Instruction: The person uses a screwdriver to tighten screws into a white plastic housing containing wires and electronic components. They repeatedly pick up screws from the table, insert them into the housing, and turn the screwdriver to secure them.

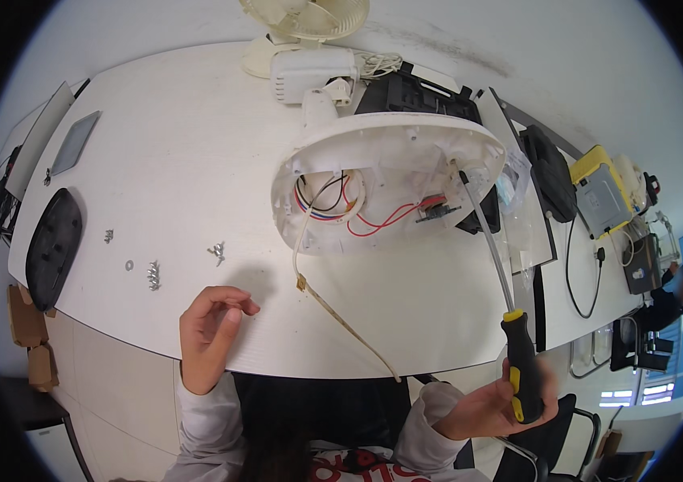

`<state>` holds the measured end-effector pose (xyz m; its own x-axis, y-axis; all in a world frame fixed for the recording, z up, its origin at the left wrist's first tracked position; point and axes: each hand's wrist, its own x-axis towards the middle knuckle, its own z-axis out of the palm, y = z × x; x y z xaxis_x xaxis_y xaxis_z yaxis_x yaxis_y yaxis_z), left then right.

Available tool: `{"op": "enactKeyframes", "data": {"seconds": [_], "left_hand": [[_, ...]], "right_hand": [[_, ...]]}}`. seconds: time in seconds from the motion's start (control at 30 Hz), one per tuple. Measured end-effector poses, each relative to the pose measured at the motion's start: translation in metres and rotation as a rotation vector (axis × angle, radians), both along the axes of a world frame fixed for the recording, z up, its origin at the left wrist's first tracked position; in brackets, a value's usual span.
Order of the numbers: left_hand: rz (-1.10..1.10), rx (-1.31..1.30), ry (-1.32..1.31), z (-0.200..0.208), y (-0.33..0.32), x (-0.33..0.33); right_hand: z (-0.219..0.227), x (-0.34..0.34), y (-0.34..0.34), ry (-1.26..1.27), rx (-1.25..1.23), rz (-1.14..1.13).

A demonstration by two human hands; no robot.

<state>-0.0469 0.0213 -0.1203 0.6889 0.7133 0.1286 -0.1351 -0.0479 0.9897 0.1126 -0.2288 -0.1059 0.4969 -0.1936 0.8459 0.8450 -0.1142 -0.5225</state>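
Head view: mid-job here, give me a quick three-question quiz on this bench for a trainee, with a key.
1. Which hand grips the screwdriver?
2. True or false: the curved black cover lies inside the white housing.
3. What colour are the wires running to the small dark part? A) green B) red C) yellow

Key: 1. The right hand. 2. False; it lies at the left end of the table. 3. B.

Right fingers (548,387) around screwdriver (524,353), white housing (402,173), loose screws (154,275)
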Motion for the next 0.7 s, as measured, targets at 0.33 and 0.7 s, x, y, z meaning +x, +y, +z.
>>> {"op": "enactKeyframes", "data": {"seconds": [0.33, 0.7], "left_hand": [[-0.001, 0.003, 0.015, -0.0005, -0.0001, -0.0005], [-0.001, 0.003, 0.018, -0.0003, -0.0005, 0.0014]], "right_hand": [[0.0008, -0.0006, -0.0026, -0.018, -0.088, -0.044], [0.0026, -0.0055, 0.0045, 0.100, 0.024, -0.081]]}}
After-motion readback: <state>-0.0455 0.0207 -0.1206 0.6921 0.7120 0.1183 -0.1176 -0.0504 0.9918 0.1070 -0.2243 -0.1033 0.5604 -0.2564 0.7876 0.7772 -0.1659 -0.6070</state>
